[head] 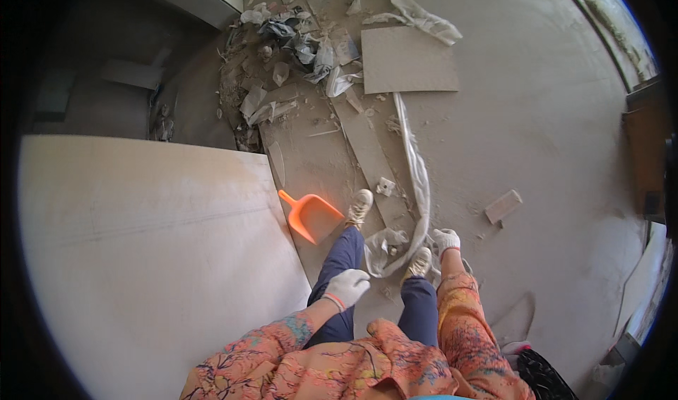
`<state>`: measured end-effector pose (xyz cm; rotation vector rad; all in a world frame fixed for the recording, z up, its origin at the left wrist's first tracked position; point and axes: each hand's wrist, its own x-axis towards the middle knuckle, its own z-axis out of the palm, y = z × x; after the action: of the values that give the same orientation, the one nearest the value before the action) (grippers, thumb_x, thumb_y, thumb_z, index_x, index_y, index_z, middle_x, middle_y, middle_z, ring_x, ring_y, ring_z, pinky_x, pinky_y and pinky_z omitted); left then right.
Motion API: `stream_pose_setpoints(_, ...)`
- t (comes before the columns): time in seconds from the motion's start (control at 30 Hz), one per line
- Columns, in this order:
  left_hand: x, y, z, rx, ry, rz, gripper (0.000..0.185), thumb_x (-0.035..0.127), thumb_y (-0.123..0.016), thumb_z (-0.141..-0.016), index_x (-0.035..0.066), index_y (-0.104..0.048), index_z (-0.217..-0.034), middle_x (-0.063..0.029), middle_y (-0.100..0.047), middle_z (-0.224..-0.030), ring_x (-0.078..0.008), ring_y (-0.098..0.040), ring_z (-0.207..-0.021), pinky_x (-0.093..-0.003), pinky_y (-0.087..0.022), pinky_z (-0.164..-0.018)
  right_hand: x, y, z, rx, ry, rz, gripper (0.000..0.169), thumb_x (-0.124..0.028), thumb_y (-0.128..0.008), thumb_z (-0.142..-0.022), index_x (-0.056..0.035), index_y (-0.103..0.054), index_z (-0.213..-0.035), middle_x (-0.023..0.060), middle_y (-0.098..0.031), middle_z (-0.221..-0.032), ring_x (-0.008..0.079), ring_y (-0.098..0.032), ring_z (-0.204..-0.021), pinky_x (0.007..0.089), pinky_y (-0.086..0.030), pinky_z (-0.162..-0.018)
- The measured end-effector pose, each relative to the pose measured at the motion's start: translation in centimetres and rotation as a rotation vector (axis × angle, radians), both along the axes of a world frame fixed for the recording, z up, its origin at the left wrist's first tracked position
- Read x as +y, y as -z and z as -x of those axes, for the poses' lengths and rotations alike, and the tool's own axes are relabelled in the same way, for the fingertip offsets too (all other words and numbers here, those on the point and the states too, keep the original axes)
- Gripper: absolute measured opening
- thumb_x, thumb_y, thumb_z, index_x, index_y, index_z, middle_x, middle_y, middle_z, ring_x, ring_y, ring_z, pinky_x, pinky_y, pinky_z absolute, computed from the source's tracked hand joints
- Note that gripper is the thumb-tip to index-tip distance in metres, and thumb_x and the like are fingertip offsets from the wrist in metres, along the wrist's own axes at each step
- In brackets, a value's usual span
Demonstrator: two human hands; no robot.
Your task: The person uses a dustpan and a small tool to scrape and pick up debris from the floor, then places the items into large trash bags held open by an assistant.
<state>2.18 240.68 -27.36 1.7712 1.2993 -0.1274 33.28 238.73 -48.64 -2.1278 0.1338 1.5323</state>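
Observation:
My left hand, in a white knitted work glove, hovers over my left thigh with its fingers curled together and nothing visible in them. My right hand, gloved alike, is closed beside my right shoe, against crumpled translucent plastic; the grip itself is partly hidden. A long twisted strip of plastic film runs down the dusty floor to this hand and loops between my shoes. Left of my forward shoe lies an orange dustpan, with its handle toward a large pale panel.
Rubbish and torn plastic are heaped ahead beside a flat square board. A narrow plank lies in the dust, with a small white block on it. A brick-like block lies right; a black bag is behind.

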Motion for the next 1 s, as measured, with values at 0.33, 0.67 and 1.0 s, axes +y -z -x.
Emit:
stream_pose_setpoints(0.33,11.8,13.8,0.5,-0.055,0.345,-0.016,0.026,0.026,-0.074,-0.083,0.009,-0.069,-0.103,-0.0102,-0.069,-0.103,-0.0317,-0.066,-0.098,-0.0430,-0.054,-0.086,11.5,25.5,1.2,-0.414,-0.078,-0.055,0.098,-0.019,-0.083,-0.069,0.0089,-0.036,-0.149,0.0246,-0.043,-0.153,0.0336,-0.044,-0.141,0.0380,-0.033,-0.119)
stream_pose_setpoints(0.67,14.7,15.1,2.4,-0.009,0.287,0.093,0.031,0.031,-0.075,-0.083,0.008,-0.070,-0.104,-0.0117,-0.069,-0.106,-0.0329,-0.066,-0.098,-0.0437,-0.054,-0.085,17.2,37.2,5.1,-0.088,-0.092,-0.126,0.040,-0.034,-0.073,-0.086,0.0008,-0.072,-0.106,0.0062,-0.069,-0.081,0.0192,-0.064,-0.076,0.0346,-0.051,-0.073)
stream_pose_setpoints(1.0,12.3,14.2,0.2,-0.055,0.296,-0.050,0.021,0.026,-0.074,-0.081,0.009,-0.070,-0.092,-0.0112,-0.069,-0.094,-0.0325,-0.066,-0.090,-0.0432,-0.053,-0.082,10.2,5.3,-3.6,-0.590,0.042,-0.336,0.021,-0.017,-0.069,-0.088,0.0036,-0.072,-0.086,0.0020,-0.061,-0.077,0.0083,-0.056,-0.073,0.0253,-0.045,-0.065)
